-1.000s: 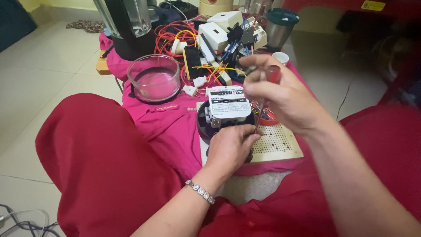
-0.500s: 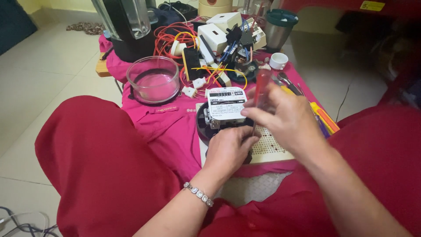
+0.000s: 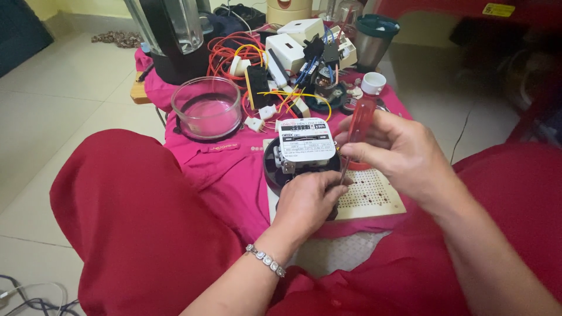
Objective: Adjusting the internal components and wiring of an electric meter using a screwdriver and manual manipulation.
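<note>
- Screwdriver, red-handled with a white cap: my right hand has its fingers closed around it, shaft slanting down beside the meter.
- Meter, black round base with a white label plate, sits on the pink cloth; my left hand grips its near edge.
- Glass bowl stands well left of it.

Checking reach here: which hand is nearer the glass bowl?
Left. The left hand grips the meter, right of the glass bowl; the right hand, holding the screwdriver, is farther right.

Head camera looks steeply down, close over lap and low table.
</note>
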